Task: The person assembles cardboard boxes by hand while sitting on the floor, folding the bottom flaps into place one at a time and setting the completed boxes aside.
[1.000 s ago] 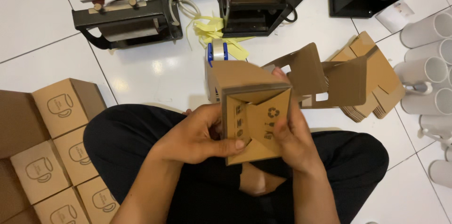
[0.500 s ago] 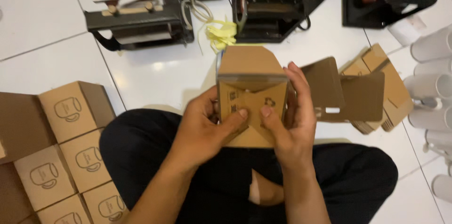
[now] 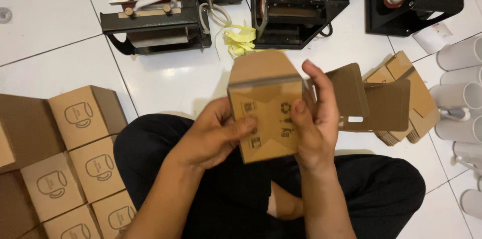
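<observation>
Leftmost, folded cardboard boxes (image 3: 80, 118) printed with mug outlines sat stacked on the white tiled floor (image 3: 45, 43) beside the person's crossed legs. Centrally, the left hand (image 3: 213, 136) and right hand (image 3: 314, 118) were both clamped on a brown cardboard box (image 3: 266, 113), held up above the lap with its flapped end facing the camera, thumbs pressing on that face. Further right lay flat box blanks (image 3: 396, 98) and white mugs (image 3: 459, 96), with three mug presses (image 3: 291, 3) along the top.

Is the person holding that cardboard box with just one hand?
No: both the left hand and the right hand grip the brown cardboard box, one at each side.
</observation>
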